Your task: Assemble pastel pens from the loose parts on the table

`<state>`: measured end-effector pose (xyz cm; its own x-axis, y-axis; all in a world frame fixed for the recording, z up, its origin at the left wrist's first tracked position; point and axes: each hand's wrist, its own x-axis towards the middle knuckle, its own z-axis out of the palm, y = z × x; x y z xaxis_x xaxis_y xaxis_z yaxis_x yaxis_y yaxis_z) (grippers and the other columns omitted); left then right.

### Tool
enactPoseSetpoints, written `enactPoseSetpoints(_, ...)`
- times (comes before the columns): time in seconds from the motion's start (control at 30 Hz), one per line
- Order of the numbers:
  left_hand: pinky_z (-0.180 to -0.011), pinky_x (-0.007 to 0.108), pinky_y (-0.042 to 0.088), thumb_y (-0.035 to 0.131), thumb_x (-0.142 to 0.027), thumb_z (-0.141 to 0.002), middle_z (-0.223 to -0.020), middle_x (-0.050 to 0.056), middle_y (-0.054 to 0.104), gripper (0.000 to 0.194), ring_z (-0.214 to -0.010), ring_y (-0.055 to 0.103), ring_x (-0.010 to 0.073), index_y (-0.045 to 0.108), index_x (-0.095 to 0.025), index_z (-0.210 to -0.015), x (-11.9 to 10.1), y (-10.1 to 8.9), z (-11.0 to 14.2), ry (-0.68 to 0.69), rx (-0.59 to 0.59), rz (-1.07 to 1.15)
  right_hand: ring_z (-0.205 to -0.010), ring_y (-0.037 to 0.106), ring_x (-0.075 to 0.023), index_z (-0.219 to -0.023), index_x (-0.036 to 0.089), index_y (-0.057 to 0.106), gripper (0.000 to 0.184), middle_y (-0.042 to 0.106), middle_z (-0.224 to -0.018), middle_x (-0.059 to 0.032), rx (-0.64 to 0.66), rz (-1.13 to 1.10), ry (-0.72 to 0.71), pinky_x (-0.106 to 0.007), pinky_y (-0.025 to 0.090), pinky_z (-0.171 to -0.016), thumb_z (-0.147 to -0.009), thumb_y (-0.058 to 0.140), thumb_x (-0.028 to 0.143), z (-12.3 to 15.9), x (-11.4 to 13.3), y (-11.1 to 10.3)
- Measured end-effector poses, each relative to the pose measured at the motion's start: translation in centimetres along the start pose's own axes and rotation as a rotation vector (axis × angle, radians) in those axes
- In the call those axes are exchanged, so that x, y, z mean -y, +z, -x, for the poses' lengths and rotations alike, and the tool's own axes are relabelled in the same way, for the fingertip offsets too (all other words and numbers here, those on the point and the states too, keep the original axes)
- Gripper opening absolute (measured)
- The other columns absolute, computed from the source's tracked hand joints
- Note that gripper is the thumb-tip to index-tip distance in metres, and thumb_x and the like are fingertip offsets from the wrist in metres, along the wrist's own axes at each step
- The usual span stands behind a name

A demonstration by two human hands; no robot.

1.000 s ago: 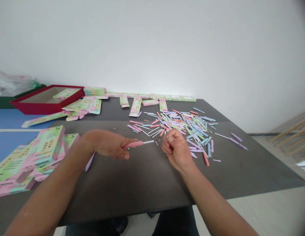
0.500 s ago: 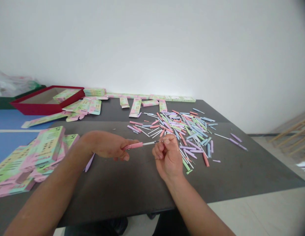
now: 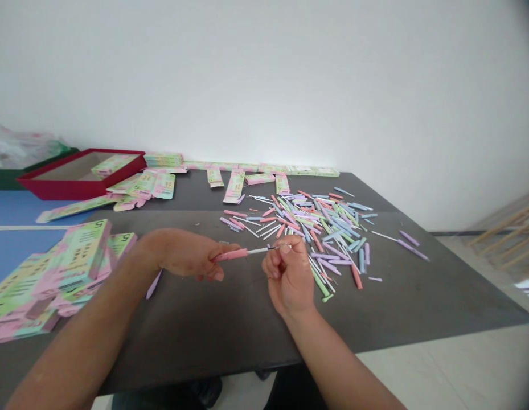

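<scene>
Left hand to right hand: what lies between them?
In the head view, a pink-handled stick with a white shaft spans from left hand to right hand.

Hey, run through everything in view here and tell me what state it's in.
Left hand: closed on the pink handle.
Pink-handled rod: held off the table, white shaft exposed.
Right hand: curled in a pinch at the shaft's dark tip.
Red box: open, printed carton inside.
Coloured handles: loose, heaped with white rods.
Cartons at left: piled unevenly.
Plastic bag: crumpled.
</scene>
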<state>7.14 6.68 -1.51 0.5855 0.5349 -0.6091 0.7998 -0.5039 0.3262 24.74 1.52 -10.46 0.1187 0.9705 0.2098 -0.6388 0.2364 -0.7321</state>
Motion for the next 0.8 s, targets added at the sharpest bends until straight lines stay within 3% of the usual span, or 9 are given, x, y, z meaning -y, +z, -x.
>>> enactPoseSetpoints(0.37,-0.062,0.024,0.044,0.051,-0.031,-0.082,-0.087,0.002,0.066,0.077,-0.074,0.060,0.0188,0.015,-0.017,-0.148,-0.8,-0.4,0.4,-0.008,0.046,0.040,-0.046,0.030,-0.0058,-0.083,0.023,0.050,0.005,0.037,-0.059,0.0077,-0.022,0.032,-0.107,-0.019,0.025,-0.044,-0.087,0.053,0.024,0.8,-1.7,0.2)
enactPoseSetpoints(0.8,-0.059,0.023,0.044,0.048,-0.030,-0.082,-0.078,0.001,0.064,0.074,-0.071,0.059,0.0182,0.016,-0.012,-0.147,-1.3,-0.5,0.7,-0.030,0.057,0.067,-0.045,0.030,-0.0052,-0.092,0.023,0.052,0.005,0.037,-0.060,0.0078,0.032,0.047,-0.025,-0.018,0.023,-0.043,-0.087,0.053,0.023,1.4,-1.5,-0.4)
